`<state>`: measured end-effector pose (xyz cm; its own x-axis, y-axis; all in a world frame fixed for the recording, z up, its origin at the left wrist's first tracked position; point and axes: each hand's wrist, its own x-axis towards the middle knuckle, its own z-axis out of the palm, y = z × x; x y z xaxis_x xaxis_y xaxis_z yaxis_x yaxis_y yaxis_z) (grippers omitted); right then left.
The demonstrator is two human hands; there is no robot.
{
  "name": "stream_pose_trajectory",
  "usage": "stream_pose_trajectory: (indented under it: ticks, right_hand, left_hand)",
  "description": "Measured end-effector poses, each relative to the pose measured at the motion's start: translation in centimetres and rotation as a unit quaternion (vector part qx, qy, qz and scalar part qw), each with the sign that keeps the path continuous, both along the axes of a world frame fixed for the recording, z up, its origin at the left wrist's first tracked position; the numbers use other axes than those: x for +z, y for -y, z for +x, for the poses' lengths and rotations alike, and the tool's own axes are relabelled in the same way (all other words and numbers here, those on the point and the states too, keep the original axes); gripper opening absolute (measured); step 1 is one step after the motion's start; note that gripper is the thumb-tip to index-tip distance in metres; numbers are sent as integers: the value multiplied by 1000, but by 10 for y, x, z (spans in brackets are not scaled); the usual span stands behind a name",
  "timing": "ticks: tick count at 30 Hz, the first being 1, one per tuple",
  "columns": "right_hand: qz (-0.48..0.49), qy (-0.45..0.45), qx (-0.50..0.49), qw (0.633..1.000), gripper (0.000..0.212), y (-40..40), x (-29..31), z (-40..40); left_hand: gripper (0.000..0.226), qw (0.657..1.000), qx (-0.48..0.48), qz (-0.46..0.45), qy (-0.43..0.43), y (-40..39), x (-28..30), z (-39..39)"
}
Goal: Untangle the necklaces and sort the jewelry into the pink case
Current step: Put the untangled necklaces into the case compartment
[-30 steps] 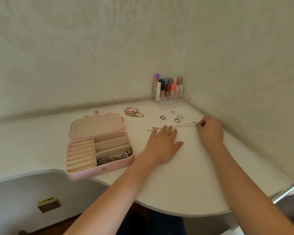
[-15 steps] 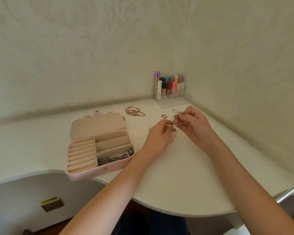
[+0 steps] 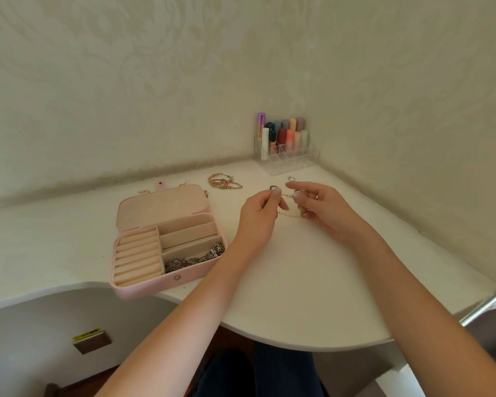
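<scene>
Both hands pinch a thin gold necklace [image 3: 287,195] strung between them: left hand [image 3: 259,216] at nine o'clock, right hand [image 3: 321,209] at three. Pink case [image 3: 166,242] lies open at eight o'clock.

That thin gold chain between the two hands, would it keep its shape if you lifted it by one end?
Probably not. The gold chain sags in a loop between the left hand and right hand, so it looks floppy. It seems very fine, so likely light and apt to tangle or slip from a loose pinch.
</scene>
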<state>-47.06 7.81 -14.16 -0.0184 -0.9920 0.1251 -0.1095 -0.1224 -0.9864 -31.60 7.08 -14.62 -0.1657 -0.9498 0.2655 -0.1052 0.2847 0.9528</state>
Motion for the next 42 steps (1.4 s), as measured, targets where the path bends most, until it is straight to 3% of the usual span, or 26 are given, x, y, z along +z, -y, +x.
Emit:
stream_pose_trajectory:
  ticks: [2,4,8,13,17,21,33,42]
  right_hand:
    - [-16,-107,-33,994,17,-1,-3,0]
    - [-27,-113,-64,991,15,0,-4,-1]
    - [-16,-2,-87,996,16,3,-6,-4]
    - [-7,157,-75,985,16,1,-1,2]
    - [-12,290,-95,952,13,-3,6,-1]
    - [7,368,-110,923,11,-7,11,0]
    - [-1,310,-38,950,9,-20,16,38]
    - [-40,259,19,965,12,-28,41,66]
  left_hand:
    - [41,1000,8,1,-3,-1,1,1]
    - [38,1000,21,-2,17,-1,2,1]
    - [22,994,-1,13,107,-3,-1,6]
    - [26,956,-70,-10,284,-10,9,23]
    - [26,948,-82,-22,308,-14,36,53]
    - [27,954,-70,-16,291,-18,55,84]
    - [21,957,-58,96,266,-36,54,153]
    - [9,928,-38,53,366,-46,46,176]
